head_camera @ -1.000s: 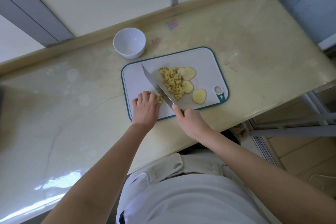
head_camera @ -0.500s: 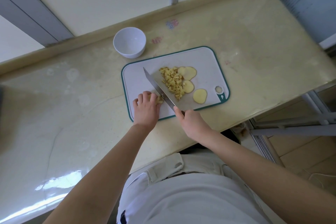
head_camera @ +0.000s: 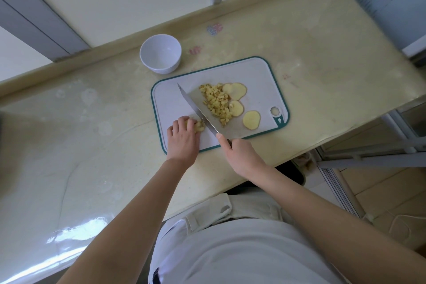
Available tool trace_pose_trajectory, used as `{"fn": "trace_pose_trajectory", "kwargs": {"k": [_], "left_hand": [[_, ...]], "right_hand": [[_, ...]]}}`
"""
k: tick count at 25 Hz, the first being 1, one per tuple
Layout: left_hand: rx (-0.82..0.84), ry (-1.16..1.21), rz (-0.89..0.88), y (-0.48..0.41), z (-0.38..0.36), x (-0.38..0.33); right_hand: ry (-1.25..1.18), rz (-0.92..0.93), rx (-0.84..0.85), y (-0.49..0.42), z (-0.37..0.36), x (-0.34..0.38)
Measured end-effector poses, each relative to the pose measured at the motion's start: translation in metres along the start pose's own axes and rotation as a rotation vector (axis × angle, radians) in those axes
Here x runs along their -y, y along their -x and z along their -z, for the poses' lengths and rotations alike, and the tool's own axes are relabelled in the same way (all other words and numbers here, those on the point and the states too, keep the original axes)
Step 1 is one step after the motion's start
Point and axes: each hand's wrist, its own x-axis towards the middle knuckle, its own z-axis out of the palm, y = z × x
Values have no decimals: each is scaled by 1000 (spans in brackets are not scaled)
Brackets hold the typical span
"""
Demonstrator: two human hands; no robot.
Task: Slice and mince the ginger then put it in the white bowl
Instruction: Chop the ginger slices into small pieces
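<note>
We're pinning a ginger chunk (head_camera: 199, 126) on the cutting board (head_camera: 258, 71) under left grip's (head_camera: 183, 138) curled fingers. Right grip (head_camera: 242, 154) is wrapping the knife (head_camera: 198, 110) handle, blade just beside the chunk. Minced ginger (head_camera: 216, 104) and slices (head_camera: 251, 120) are lying right of the blade. White bowl (head_camera: 161, 69) is sitting on the table (head_camera: 92, 134) behind the board.

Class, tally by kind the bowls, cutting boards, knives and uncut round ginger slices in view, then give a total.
white bowl: 1
cutting board: 1
knife: 1
round ginger slices: 4
Total: 7

White shirt (head_camera: 242, 253), pale beige trousers (head_camera: 251, 211)
</note>
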Motion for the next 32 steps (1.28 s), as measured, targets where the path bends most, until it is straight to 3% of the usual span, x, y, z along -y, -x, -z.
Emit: {"fn": "trace_pose_trajectory", "kwargs": {"k": [32], "left_hand": [[-14, 56, 32, 0, 4, -1]], "right_hand": [[21, -62, 37, -8, 2, 1]]}}
